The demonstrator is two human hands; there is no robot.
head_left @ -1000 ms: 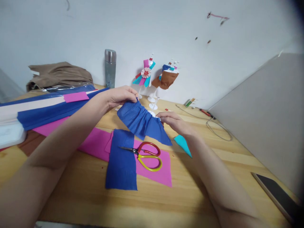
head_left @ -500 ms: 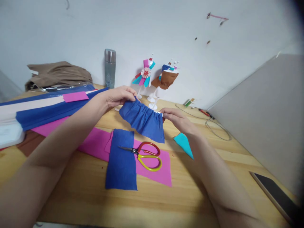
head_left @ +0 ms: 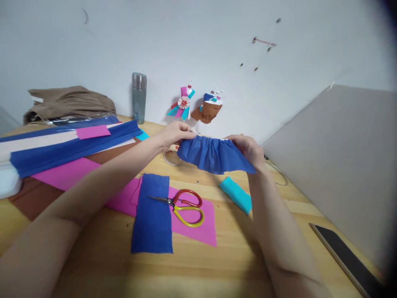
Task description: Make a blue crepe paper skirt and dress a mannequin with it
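A gathered blue piece (head_left: 214, 155) with a pleated top edge hangs in the air above the table, stretched between both hands. My left hand (head_left: 178, 134) pinches its upper left corner, thumb on top. At the upper right, my right hand (head_left: 248, 147) grips the same edge; some of its fingers are hidden behind the piece. Below lie scissors (head_left: 170, 202) with one red and one yellow handle, resting across a flat blue strip (head_left: 150, 231) and a pink sheet (head_left: 207, 227). A folded turquoise piece (head_left: 237, 194) lies near my right forearm.
Long blue, white and pink material (head_left: 62, 147) covers the left side, with brown cloth (head_left: 74, 101) behind. A flask (head_left: 139, 99) and two decorated stands (head_left: 183, 102) are by the wall. A phone (head_left: 344, 256) lies at the right edge; a cable (head_left: 281, 176) is farther back.
Both hands have moved right with the gathered blue piece, which now hangs more level and spreads wider at the right. The camera view has shifted slightly.
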